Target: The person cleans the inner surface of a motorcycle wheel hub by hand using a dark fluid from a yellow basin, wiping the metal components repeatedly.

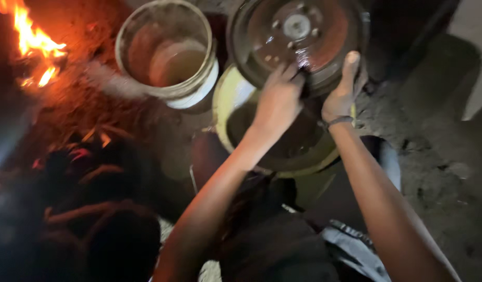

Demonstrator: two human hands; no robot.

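Drum (298,39) tilts over yellow basin (225,104), so drips fall in; right hand (342,94) grips its rim, left hand (277,102) closes around dark brush (305,83).

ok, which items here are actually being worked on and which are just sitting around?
In use:
- round metal drum, rusty face, held over the yellow basin
- right hand gripping the drum's rim
- left hand pressing a dark tool to it; kind unclear

Lying about:
- white bucket, beside the basin
- fire, far left
- dirt ground
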